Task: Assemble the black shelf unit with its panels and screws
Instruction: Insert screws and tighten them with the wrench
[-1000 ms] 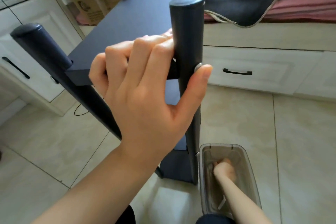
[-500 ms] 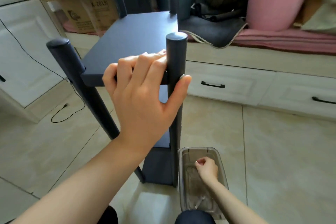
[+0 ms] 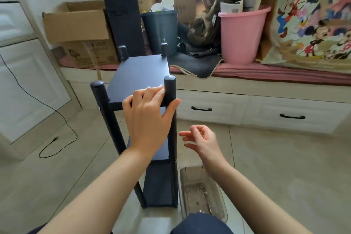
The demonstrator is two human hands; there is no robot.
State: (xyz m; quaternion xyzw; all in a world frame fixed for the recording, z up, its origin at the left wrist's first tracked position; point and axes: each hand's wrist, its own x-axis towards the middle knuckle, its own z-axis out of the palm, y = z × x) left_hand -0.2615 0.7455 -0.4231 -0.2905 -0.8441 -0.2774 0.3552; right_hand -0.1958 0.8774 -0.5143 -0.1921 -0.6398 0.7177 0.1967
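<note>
Standing upright at centre frame: the black shelf unit (image 3: pixel 141 112), four round posts up, top panel (image 3: pixel 141 74) seated between them, two lower panels visible beneath. Mostly built, by the look of it — what seems left is fastening the near right post (image 3: pixel 170 91) to the top panel, though no screw head can be made out there.

Left hand (image 3: pixel 148 118) clamped on that joint, fingers curled over the panel's front edge, thumb pressed against the post's right side. Right hand (image 3: pixel 199 138) raised just right of the post, below the joint, fingers loosely curled with thumb and forefinger drawn close. Possibly pinching a screw, but too small to tell.

On the floor at lower centre, just right of the unit's foot: a clear plastic tray (image 3: pixel 222 213), holding a few small fittings (image 3: pixel 204 190) and what look like screws or a tool, blurred. Near end hidden behind a dark-clad knee.

Along the ledge in the upper frame — an open cardboard box (image 3: pixel 76 24), contents out of sight; a dark bin (image 3: pixel 161 30) with white scraps on top; a pink bucket (image 3: pixel 241 38) stuffed with papers.
</note>
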